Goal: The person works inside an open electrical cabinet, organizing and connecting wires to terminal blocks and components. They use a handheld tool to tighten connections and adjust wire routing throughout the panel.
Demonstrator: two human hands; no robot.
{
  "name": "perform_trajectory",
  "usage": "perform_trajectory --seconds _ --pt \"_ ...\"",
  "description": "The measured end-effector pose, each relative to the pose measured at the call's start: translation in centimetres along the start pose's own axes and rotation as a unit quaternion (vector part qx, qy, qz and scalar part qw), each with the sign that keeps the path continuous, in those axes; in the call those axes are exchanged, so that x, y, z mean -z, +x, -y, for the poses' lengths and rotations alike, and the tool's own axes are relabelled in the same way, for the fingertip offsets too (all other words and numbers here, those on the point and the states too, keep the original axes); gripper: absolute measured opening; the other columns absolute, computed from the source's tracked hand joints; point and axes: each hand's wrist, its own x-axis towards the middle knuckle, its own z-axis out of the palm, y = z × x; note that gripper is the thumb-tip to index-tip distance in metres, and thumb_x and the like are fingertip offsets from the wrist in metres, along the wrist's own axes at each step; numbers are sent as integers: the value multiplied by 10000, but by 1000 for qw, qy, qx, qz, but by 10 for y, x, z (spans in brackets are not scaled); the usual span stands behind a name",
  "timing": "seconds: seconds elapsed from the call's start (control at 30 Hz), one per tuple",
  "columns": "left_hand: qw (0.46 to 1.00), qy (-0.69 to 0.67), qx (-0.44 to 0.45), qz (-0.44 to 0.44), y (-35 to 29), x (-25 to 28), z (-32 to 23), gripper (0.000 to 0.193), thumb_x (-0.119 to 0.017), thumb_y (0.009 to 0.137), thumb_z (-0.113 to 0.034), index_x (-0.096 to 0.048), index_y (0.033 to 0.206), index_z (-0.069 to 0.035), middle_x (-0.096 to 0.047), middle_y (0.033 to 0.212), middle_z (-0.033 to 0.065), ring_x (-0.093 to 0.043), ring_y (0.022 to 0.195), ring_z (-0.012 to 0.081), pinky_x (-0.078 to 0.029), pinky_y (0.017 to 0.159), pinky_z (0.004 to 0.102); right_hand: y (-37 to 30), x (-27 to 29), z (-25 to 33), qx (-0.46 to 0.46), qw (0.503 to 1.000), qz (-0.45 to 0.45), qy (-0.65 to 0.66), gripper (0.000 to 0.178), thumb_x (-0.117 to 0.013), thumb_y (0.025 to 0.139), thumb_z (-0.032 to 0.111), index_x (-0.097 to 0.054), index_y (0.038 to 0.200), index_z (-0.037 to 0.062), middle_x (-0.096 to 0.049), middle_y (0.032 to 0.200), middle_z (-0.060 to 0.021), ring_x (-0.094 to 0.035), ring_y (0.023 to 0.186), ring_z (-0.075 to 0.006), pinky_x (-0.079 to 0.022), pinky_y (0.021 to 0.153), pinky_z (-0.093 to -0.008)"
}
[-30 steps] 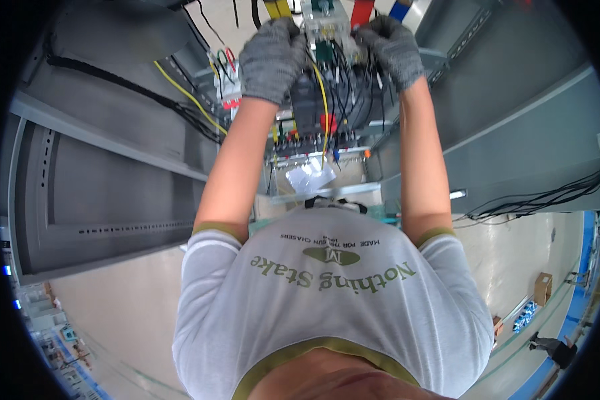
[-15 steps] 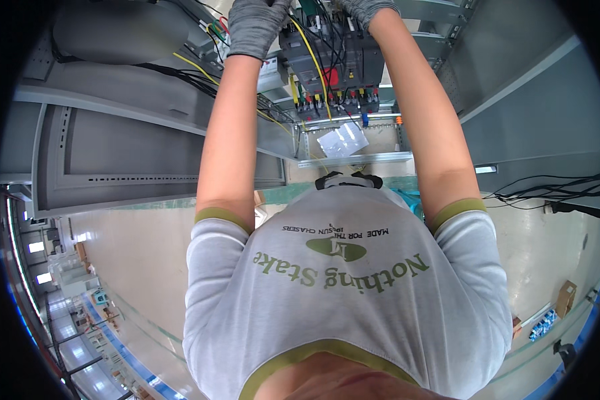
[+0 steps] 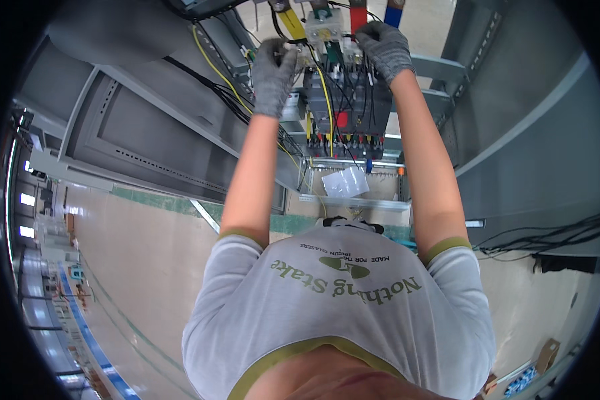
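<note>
My left hand (image 3: 273,79), in a grey knit glove, is at the upper left of the circuit breaker, beside a black wire (image 3: 297,41). Its fingers are curled in toward the thumb; what lies between them is too small to make out. Across from it, my right hand (image 3: 385,50), gloved alike, is closed beside the red busbar (image 3: 358,17); its fingertips are partly hidden. Between the hands sits a clear plastic piece (image 3: 323,28). Below it stands the dark grey circuit breaker (image 3: 367,110) with a red button (image 3: 341,120), crossed by a yellow wire (image 3: 325,93) and several black wires.
Yellow (image 3: 291,24) and blue (image 3: 394,13) busbars rise at the top. Grey cabinet panels (image 3: 160,150) flank both sides. A clear plastic bag (image 3: 345,183) lies on the cabinet's lower ledge. Black cables (image 3: 213,88) run at left, others (image 3: 547,237) hang at right.
The view has shifted, showing more of the cabinet top and the coloured busbars. Both hands now show more fully, at either side above the breaker.
</note>
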Motion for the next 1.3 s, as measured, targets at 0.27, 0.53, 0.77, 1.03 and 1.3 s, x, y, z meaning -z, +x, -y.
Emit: perform_trajectory --seconds 0.27,0.53,0.77,1.03,1.3 --pt "860 -401 313 48 -68 -52 -37 297 -637 919 -294 -605 1066 -38 -633 898 21 -584 788 119 -476 730 272 -2 -1 -3 -20 999 31 28 247 -692 804 244 -714 969 62 -713 906 -151 -680 839 -262 -518 792 -352" --pt "965 208 -91 129 -33 -4 -8 307 -530 962 -288 -595 1134 -42 -681 979 189 -660 895 326 -498 824 418 0 2 -1 -15 999 33 19 190 -703 836 180 -711 971 46 -718 867 -94 -651 778 -164 -507 745 -311" --pt "949 111 14 296 -8 20 16 341 -548 961 -254 -582 1210 -23 -692 1028 141 -655 952 241 -498 831 340 3 7 1 -73 994 71 42 213 -713 831 176 -717 1001 47 -719 892 -91 -646 801 -164 -505 774 -313" --pt "939 -150 166 262 -23 1 12 298 -606 941 -205 -588 1147 9 -629 741 58 -581 604 87 -480 566 255 -21 22 17 -59 995 -39 71 242 -670 876 198 -677 1028 10 -706 881 -83 -643 793 -157 -503 737 -282" --pt "927 -171 180 280 -21 3 1 304 -561 962 -197 -585 1199 -9 -647 789 78 -598 624 105 -505 586 256 -96 -3 34 -202 973 -48 102 389 -663 884 357 -692 1018 -7 -700 867 -114 -620 768 -190 -489 759 -332"
